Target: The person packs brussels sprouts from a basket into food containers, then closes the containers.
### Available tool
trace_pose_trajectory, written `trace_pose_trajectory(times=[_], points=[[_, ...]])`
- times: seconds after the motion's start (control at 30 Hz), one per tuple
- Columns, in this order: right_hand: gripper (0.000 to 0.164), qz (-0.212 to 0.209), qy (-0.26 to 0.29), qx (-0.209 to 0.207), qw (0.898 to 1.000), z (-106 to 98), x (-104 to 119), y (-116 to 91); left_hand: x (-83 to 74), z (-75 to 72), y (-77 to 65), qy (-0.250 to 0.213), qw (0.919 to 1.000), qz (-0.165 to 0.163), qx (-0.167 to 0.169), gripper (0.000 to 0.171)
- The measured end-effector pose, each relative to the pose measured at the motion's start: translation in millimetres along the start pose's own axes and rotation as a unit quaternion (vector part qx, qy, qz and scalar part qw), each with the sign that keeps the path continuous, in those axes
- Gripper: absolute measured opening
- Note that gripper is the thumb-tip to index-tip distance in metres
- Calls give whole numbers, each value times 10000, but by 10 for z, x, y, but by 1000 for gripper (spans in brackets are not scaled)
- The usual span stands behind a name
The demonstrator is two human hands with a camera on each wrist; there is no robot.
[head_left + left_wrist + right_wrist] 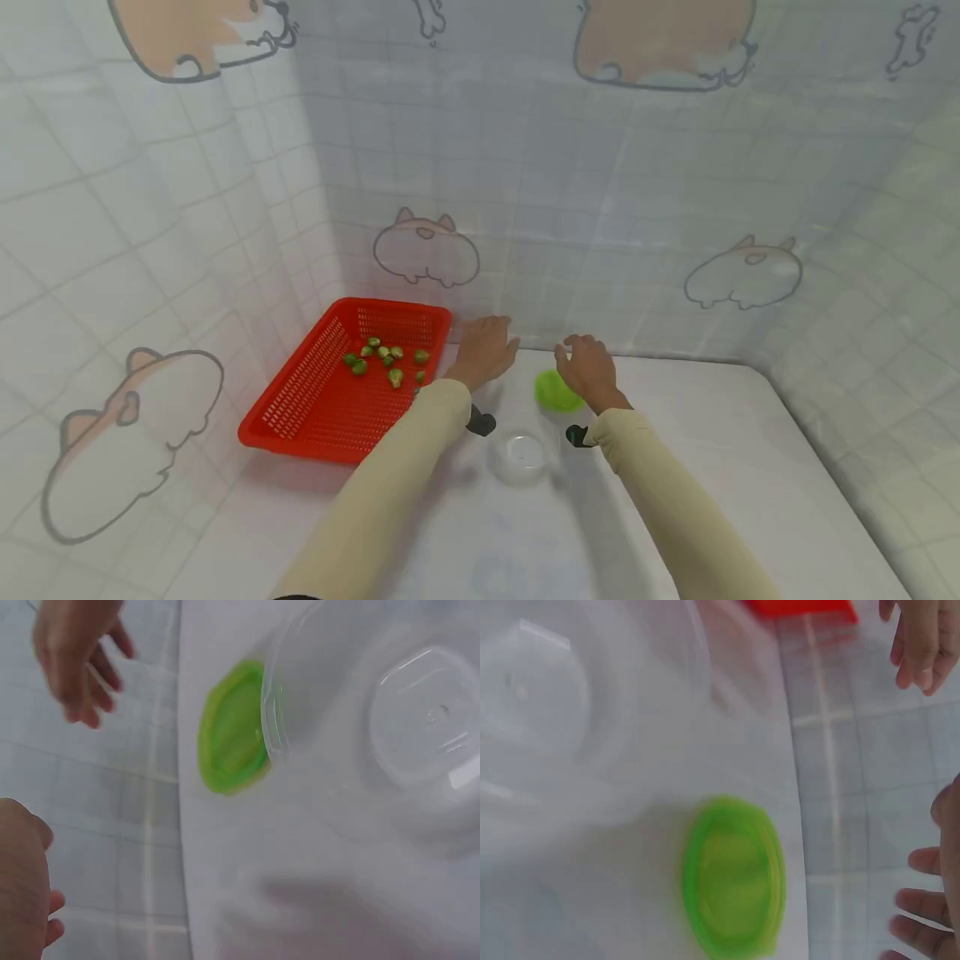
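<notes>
"Cream sleeves (390, 492) lie nearest the head camera. What sits between them?"

"A clear container (522, 454) on the white bench (697, 433), with one dark wrist camera (482, 422) just to its left and another to its right."

"And the hands?"

"Both are beyond the container, the left hand (483, 352) off to its left, the right hand (591, 368) to its right. On each, the fingers are loosely bent, clamped on nothing."

"Where is the green dish (553, 393)?"

"On the bench, beyond the container and slightly to its right, partly hidden by the right hand. Well to the container's left stands a slotted red basket (330, 425), with small green sprouts (360, 367) scattered inside."

"How does the left wrist view look?"

"The container looms large, and its rim overlaps one side of the dish; whether the two touch cannot be told. Both hands show against the checked sheet (525, 167), farther from the container than the dish. The right hand's fingers hang relaxed and slightly parted; the left is cut by the frame, with only some fingertips in sight."

"And the right wrist view?"

"The dish appears whole, though blurred, beside the container and apart from it. The right hand's fingers are spread; the left's lie close together. Beyond the container, a bit of the basket shows."
</notes>
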State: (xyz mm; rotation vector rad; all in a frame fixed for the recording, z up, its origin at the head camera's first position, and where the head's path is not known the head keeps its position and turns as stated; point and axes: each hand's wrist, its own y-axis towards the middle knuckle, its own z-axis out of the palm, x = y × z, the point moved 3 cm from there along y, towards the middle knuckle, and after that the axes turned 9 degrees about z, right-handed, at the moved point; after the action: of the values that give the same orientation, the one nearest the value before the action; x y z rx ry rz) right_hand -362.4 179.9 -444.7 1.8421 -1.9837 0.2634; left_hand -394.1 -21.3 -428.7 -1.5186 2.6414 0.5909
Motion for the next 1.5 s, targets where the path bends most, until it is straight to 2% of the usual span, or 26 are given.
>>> trace_pose_trajectory(times=[0.1,0.2,0.37,0.43,0.5,0.67,0.83,1.0,1.23,1.4,1.5], points=[[43,113,738,-104,9972,17,-94,-155,37,-92,-103,-348,9989,249,-166,41],[41,409,1510,119,9876,82,-192,-370,158,-242,-241,-823,9957,317,-274,36],[45,1203,2590,883,9543,284,-292,-819,506,-504,-507,-1541,9869,145,-466,30],[46,1431,2798,1069,9433,354,-317,-977,659,-573,-620,-1672,9847,47,-496,29],[47,1575,2900,1120,9373,399,-350,-1099,793,-617,-720,-1813,9823,-34,-469,29],[47,1662,2969,953,9355,505,-343,-1195,1134,-711,-953,-1913,9807,-194,-362,32],[42,1539,3217,773,9311,617,-328,-1228,1423,-692,-1117,-1634,9861,-197,-236,30],[35,1450,3592,636,9197,715,-330,-1343,1638,-580,-1237,-1439,9887,-309,270,35],[29,1448,3889,471,9086,821,-412,-1416,1834,-376,-1229,-1022,9879,-439,1082,42],[30,1387,4239,377,8942,835,-411,-1419,1933,-257,-1210,-877,9867,-234,1346,46],[32,1302,4373,377,8890,836,-404,-1416,1967,-188,-1225,-870,9851,-274,1456,48]])
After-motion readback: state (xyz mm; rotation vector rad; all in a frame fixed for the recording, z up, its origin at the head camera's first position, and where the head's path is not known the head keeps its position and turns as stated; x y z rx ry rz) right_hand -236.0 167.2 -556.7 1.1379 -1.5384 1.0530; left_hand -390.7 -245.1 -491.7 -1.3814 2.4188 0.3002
